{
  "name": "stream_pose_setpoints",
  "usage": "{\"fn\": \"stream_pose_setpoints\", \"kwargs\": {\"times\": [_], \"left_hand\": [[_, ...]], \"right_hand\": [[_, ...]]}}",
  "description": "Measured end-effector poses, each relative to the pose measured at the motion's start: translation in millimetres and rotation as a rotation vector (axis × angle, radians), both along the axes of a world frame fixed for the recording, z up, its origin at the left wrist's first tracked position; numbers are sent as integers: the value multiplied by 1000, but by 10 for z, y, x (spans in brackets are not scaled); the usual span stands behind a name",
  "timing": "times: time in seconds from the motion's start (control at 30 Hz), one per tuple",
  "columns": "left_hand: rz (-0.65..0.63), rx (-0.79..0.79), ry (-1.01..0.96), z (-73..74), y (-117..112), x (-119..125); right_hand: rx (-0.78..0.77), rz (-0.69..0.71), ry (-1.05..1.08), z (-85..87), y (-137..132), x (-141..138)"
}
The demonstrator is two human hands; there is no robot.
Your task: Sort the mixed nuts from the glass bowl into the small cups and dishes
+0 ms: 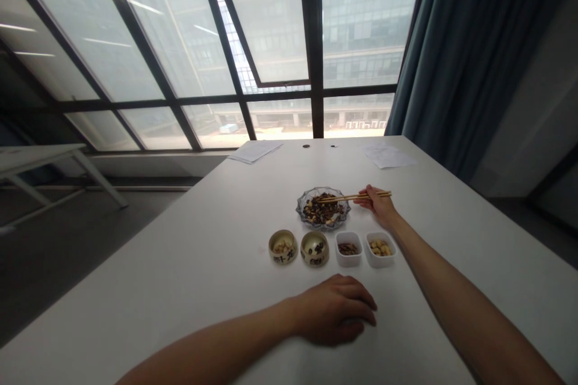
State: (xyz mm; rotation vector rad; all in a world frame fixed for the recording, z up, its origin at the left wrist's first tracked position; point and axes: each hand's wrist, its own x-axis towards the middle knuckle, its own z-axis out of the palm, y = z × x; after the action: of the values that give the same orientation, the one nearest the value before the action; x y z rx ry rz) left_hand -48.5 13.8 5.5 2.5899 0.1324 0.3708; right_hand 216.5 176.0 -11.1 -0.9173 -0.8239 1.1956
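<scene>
My right hand (pixel 377 204) grips a pair of wooden chopsticks (pixel 350 197), whose tips reach into a scalloped glass bowl (pixel 300 212). Dark and pale dried pieces (pixel 321 209) are mixed in that bowl. On the near side of it stands a row of small containers. At the left is a ceramic bowl (pixel 282 260) with pale bits, then a second ceramic bowl (pixel 315 261) with a few dark pieces. A white plastic tub (pixel 349 260) holds thin brown pieces, and another tub (pixel 381 260) has yellowish chunks. My left hand (pixel 336 311) rests on the table, fingers loosely bent and apart, holding nothing.
The white table (pixel 203 264) extends toward the windows. Papers (pixel 256 151) lie at its far left, with more sheets (pixel 389 155) at the far right. A small dark round object (pixel 306 146) sits near the far edge. A blue curtain (pixel 456 60) hangs at the right.
</scene>
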Motion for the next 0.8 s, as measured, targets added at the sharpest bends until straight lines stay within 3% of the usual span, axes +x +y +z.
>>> {"fn": "stream_pose_setpoints", "kwargs": {"times": [0.8], "left_hand": [[-7, -10, 0, 4, 5, 7]], "right_hand": [[13, -89, 74, -65, -42, -118]]}}
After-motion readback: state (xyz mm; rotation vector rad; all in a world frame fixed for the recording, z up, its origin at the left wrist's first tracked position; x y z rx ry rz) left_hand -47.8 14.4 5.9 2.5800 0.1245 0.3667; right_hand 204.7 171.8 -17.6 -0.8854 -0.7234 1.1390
